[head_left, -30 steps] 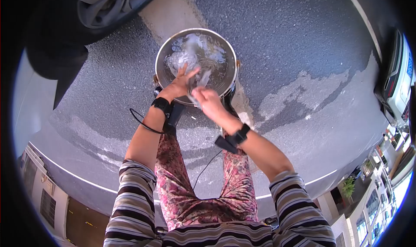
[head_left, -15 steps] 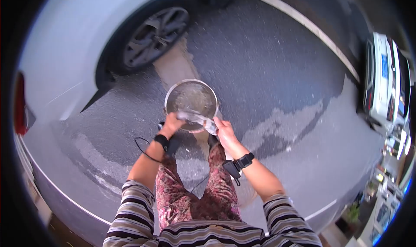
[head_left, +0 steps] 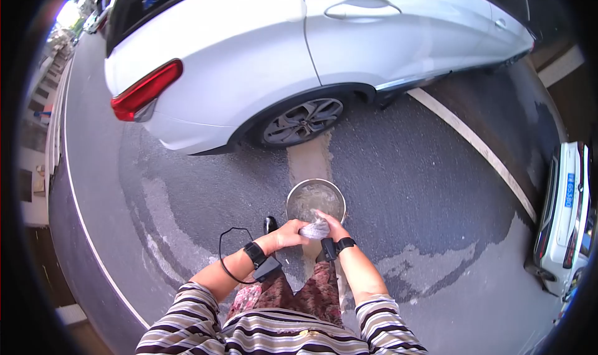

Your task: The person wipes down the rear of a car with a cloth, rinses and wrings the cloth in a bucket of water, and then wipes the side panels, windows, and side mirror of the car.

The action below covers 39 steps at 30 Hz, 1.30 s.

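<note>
A bunched, pale grey cloth is held between my hands, just above the near rim of a round metal basin. The basin stands on the ground and holds murky water. My left hand is closed around the cloth's left end. On the other side, my right hand grips it, with the thumb extending over the basin. Both wrists wear black straps with small devices, and a black cable loops from the left one.
Ahead stands a white car, its rear wheel beyond the basin and its red tail light at left. Another white car is at the far right. A white line crosses the asphalt, which has wet patches.
My view has tilted up, showing more of the white car. The cloth, stretched out over the basin before, is now bunched up, and my hands are closer together.
</note>
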Available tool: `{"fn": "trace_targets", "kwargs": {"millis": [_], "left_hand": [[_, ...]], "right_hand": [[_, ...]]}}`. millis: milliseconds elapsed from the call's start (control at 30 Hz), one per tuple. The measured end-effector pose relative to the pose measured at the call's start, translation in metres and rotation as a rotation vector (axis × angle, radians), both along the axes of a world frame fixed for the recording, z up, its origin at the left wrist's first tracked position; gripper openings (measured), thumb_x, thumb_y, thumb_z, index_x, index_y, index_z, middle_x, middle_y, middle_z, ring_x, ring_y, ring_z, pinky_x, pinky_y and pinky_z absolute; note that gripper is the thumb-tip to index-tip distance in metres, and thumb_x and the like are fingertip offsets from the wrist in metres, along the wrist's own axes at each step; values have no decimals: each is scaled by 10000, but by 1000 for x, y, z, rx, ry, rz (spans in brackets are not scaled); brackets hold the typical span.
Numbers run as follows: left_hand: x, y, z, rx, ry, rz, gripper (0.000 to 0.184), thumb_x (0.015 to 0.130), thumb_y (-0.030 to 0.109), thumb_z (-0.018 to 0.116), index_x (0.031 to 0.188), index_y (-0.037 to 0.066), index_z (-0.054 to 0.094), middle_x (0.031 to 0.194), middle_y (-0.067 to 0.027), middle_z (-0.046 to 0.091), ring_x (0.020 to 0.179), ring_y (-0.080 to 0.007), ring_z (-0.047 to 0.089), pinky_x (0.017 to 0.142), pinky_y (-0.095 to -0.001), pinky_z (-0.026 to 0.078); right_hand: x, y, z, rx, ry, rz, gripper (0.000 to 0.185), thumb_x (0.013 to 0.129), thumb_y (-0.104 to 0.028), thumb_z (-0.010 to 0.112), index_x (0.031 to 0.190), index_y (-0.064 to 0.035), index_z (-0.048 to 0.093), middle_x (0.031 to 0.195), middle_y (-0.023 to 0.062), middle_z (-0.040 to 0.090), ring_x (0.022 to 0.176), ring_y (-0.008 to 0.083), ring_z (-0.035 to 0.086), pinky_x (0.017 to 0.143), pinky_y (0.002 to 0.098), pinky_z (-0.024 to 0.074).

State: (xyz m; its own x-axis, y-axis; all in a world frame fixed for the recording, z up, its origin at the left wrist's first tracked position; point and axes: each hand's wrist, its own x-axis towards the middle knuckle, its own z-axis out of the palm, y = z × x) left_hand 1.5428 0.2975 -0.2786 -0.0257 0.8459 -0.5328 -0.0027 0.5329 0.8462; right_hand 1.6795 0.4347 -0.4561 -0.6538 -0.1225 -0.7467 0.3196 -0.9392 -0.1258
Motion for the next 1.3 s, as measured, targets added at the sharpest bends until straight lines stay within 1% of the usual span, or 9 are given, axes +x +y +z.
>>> {"fn": "trace_targets", "kwargs": {"millis": [233, 433, 500, 533, 767, 800, 900, 1067, 1300], "left_hand": [[-53, -2, 42, -37, -641, 390, 418, 905, 280, 637, 1229, 24, 573, 1169, -81, 637, 1081, -214, 604, 944, -396, 465], [-47, 0, -46, -369, -420, 400, 512, 921, 474, 554, 1278, 107, 539, 1227, -96, 598, 1160, -264, 545, 963, -503, 402], [-21, 3, -36, -303, -254, 492, 506, 936, 459, 534, 1266, 76, 544, 1210, -107, 606, 1167, -264, 542, 978, -486, 408], [-23, 5, -90, -195, -580, 428, 588, 935, 524, 489, 1276, 46, 529, 1254, -132, 586, 1189, -275, 528, 1017, -474, 389], [-15, 5, 9, -47, -795, 614, 687, 903, 634, 427, 1238, 49, 560, 1219, -147, 614, 1153, -287, 558, 1050, -463, 364], [-17, 8, -18, 75, -1048, 594, 590, 904, 574, 501, 1183, 60, 582, 1171, -133, 634, 1109, -275, 584, 1024, -458, 401], [-26, 19, -53, 82, -921, 643, 493, 901, 495, 569, 1141, 64, 590, 1120, -121, 650, 1057, -269, 610, 984, -452, 444], [-27, 32, -19, 112, -951, 692, 491, 887, 507, 583, 1105, 67, 592, 1096, -135, 654, 1035, -311, 615, 982, -477, 439], [-22, 44, 50, 145, -861, 646, 370, 872, 380, 624, 1039, 50, 607, 1004, -131, 659, 953, -290, 635, 868, -487, 503]], "right_hand": [[23, 9, 47, 10, -92, -100, 339, 932, -53, 494, 1266, -13, 532, 1232, 133, 606, 1086, 241, 609, 953, 362, 486], [16, 1, 160, 47, 175, -88, 562, 915, -443, 556, 1249, 8, 538, 1209, 174, 611, 1120, 296, 594, 994, 450, 464], [10, -8, 193, 2, 157, -107, 533, 914, -418, 582, 1244, -2, 545, 1197, 162, 620, 1114, 295, 596, 1000, 452, 457], [7, -10, 204, -19, 149, -117, 519, 913, -405, 594, 1242, -6, 549, 1190, 156, 625, 1112, 295, 597, 1003, 452, 453], [10, -2, 210, -71, 266, -46, 415, 870, -259, 605, 1217, -32, 583, 1158, 127, 650, 1051, 264, 631, 958, 393, 482], [5, -2, 208, -16, 235, -40, 426, 869, -254, 596, 1233, -34, 572, 1178, 129, 641, 1072, 263, 622, 975, 388, 470], [0, 8, 188, 110, 179, 141, 444, 890, -288, 592, 1253, -34, 557, 1203, 126, 629, 1098, 265, 609, 999, 399, 451], [-20, 7, 232, 241, 146, 171, 722, 960, -620, 211, 1382, -80, 437, 1381, 112, 495, 1270, 280, 471, 1079, 462, 347], [-10, 20, 191, 51, -231, 39, 770, 925, -676, 147, 1410, -137, 406, 1427, 133, 417, 1293, 447, 383, 1079, 618, 250]]}}
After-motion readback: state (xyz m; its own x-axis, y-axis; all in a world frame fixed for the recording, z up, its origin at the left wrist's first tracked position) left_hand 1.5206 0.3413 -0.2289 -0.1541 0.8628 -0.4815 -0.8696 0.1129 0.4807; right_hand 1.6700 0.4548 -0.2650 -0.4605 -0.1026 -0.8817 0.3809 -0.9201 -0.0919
